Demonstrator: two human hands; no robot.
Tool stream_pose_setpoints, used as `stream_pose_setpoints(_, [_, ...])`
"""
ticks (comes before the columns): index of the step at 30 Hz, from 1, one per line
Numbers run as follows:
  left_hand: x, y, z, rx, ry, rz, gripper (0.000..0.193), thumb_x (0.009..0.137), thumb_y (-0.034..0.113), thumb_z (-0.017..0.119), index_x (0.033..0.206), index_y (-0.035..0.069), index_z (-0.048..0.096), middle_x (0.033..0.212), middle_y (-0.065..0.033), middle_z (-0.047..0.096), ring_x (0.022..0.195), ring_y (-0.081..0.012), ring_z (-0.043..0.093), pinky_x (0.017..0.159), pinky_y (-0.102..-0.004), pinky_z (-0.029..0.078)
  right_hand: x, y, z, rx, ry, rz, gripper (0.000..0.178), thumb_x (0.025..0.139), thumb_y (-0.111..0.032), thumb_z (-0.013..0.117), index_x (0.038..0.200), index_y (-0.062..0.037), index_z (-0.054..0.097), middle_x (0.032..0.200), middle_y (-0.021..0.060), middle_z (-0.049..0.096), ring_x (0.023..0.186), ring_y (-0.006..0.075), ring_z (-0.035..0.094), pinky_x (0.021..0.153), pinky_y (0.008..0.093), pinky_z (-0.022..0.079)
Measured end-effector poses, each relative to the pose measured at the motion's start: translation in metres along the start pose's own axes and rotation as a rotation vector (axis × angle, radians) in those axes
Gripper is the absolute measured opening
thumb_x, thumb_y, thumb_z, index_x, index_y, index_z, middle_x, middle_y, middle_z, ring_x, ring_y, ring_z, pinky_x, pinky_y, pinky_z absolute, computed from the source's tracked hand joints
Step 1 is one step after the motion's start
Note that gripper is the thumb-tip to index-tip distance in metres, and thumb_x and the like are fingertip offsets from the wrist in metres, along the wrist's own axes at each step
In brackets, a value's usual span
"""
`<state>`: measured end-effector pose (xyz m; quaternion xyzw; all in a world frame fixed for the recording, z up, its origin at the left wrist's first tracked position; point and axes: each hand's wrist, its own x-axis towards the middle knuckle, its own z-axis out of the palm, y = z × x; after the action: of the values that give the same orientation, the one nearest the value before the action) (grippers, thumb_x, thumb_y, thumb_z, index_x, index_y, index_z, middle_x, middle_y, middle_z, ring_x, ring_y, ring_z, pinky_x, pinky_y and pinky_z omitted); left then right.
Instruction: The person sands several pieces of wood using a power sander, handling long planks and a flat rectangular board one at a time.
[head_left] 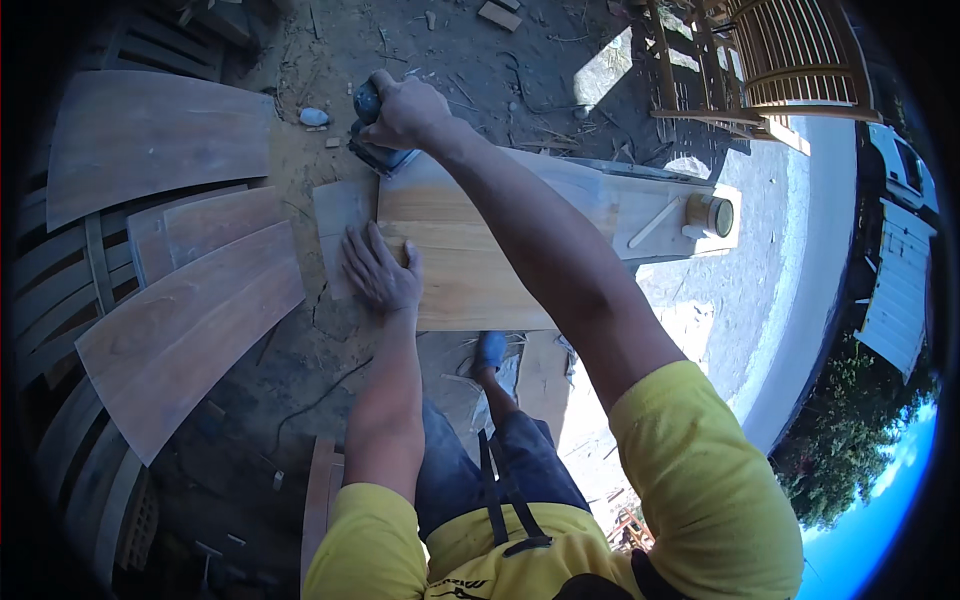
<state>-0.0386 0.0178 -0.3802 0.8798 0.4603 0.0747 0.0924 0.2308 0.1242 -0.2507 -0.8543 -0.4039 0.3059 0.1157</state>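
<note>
One sanding pass, I reckon: right hand (410, 112) gripping sander (382, 157), 11 o'clock, left hand (388, 277) spread over board (490, 265); next wants steady pressure.

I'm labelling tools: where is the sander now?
In the head view, the sander is upper left of centre, in the right hand, at the far-left corner of the pale board.

Sunlight bleaches the roadside strip (735, 300) at right, while the dirt ground (460, 60) lies mostly in bluish shade; fisheye distortion bows the road (825, 250).
</note>
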Motion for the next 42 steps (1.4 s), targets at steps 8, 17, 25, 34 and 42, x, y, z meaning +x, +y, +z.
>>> stream_pose_setpoints(8, [0.0, 0.008, 0.001, 0.025, -0.01, -0.002, 0.075, 0.102, 0.051, 0.057, 0.164, 0.012, 0.041, 0.171, -0.0226, 0.033, 0.16, -0.0434, 0.028, 0.126, -0.0634, 0.024, -0.083, 0.198, -0.046, 0.007, 0.141, 0.255, 0.091, 0.08, -0.052, 0.082, 0.152, -0.0074, 0.049, 0.123, 0.0269, 0.074, 0.116, 0.0453, 0.072, 0.102, 0.0499, 0.057])
stream_pose_setpoints(17, [0.001, 0.019, -0.002, -0.005, 0.011, 0.001, 0.074, 0.102, 0.049, 0.057, 0.163, 0.011, 0.042, 0.17, -0.0221, 0.035, 0.16, -0.0434, 0.028, 0.127, -0.0619, 0.023, -0.223, 0.324, -0.016, 0.044, 0.714, 0.346, 0.084, 0.082, -0.04, 0.086, 0.15, -0.007, 0.048, 0.119, 0.031, 0.068, 0.109, 0.0497, 0.07, 0.095, 0.0564, 0.056])
stream_pose_setpoints(25, [0.001, 0.007, -0.009, 0.065, -0.02, -0.037, 0.073, 0.102, 0.049, 0.057, 0.162, 0.01, 0.042, 0.171, -0.0222, 0.033, 0.159, -0.0434, 0.028, 0.129, -0.0608, 0.022, -0.179, 0.181, 0.025, 0.102, 0.653, 0.4, 0.088, 0.086, -0.035, 0.083, 0.156, -0.0064, 0.038, 0.124, 0.0341, 0.059, 0.101, 0.0528, 0.069, 0.09, 0.058, 0.057])
stream_pose_setpoints(34, [0.002, 0.0, 0.001, 0.082, -0.005, 0.015, 0.077, 0.101, 0.052, 0.057, 0.163, 0.01, 0.041, 0.171, -0.0244, 0.033, 0.158, -0.0449, 0.031, 0.126, -0.063, 0.026, -0.085, 0.007, 0.054, 0.235, 0.367, 0.066, 0.096, 0.08, -0.024, 0.088, 0.159, -0.0104, 0.035, 0.128, 0.0331, 0.052, 0.093, 0.0523, 0.073, 0.08, 0.0565, 0.063])
stream_pose_setpoints(42, [-0.003, 0.006, 0.009, 0.045, -0.005, 0.008, 0.074, 0.102, 0.053, 0.057, 0.163, 0.013, 0.042, 0.171, -0.0239, 0.032, 0.159, -0.0441, 0.03, 0.124, -0.0635, 0.027, -0.087, 0.043, 0.051, 0.261, 0.395, 0.097, 0.1, 0.078, -0.023, 0.089, 0.16, -0.0104, 0.033, 0.125, 0.034, 0.051, 0.091, 0.055, 0.07, 0.081, 0.0597, 0.061])
